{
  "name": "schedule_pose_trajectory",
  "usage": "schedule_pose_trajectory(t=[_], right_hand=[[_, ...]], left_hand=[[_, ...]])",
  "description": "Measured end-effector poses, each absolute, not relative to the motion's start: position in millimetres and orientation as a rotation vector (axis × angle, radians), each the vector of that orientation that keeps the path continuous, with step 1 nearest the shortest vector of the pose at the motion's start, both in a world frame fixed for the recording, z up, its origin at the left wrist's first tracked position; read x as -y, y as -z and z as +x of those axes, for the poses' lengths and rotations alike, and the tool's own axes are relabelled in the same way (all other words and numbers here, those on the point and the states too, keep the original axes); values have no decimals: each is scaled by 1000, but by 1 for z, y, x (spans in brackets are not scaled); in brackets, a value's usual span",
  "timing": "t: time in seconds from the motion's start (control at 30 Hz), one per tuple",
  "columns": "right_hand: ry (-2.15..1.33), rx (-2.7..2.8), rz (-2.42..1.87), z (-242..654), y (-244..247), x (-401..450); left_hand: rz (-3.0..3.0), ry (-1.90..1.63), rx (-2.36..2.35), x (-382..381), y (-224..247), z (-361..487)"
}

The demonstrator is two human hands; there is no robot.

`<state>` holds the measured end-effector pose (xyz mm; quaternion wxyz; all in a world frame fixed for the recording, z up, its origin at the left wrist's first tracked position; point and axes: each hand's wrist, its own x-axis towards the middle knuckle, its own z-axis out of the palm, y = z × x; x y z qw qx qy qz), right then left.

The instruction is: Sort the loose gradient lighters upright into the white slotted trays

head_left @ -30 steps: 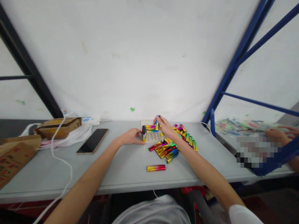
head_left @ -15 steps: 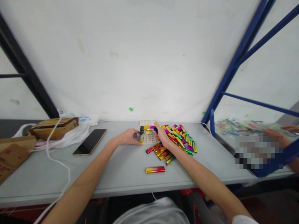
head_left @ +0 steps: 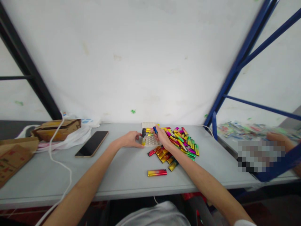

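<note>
In the head view a white tray (head_left: 153, 142) with rows of hollows lies near the wall, with several shiny lighters (head_left: 144, 138) set at its left end, their black tops facing left. My left hand (head_left: 130, 139) grips that end, thumb at the near corner and fingers curled along the side. Over the tray's right part, my right hand (head_left: 162, 137) is closed around a blue lighter (head_left: 155, 130); its lower part is hidden in the fingers. A heap of colourful metallic lighters (head_left: 181, 141) spreads beside and behind my right wrist.
One yellow-red lighter (head_left: 157, 173) lies apart near the table's front. To the left are a phone (head_left: 92, 144), a white cable (head_left: 53, 157), a cardboard box (head_left: 57, 130) and plastic bags. Right stands a blue metal frame (head_left: 231, 83); beyond it, another person's hand (head_left: 277, 138) is over packets.
My right hand shifts slightly, and more of the blue lighter shows above the tray. My left hand stays at the tray's left end. The whole view has shifted a little.
</note>
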<state>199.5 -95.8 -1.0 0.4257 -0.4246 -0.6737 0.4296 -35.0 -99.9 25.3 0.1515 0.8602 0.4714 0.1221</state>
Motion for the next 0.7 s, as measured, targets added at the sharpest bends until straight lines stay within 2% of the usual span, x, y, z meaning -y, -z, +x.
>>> schedule_pose_trajectory(t=[0.2, 0.43, 0.7], right_hand=[[-921, 1668, -1106, 196, 3, 90], [-834, 1614, -836, 192, 6, 84], [-590, 1864, -935, 182, 1, 79]], left_hand=[[2491, -307, -1355, 99, -24, -35], [2510, -311, -1352, 98, -21, -35], [2501, -324, -1350, 96, -19, -37]])
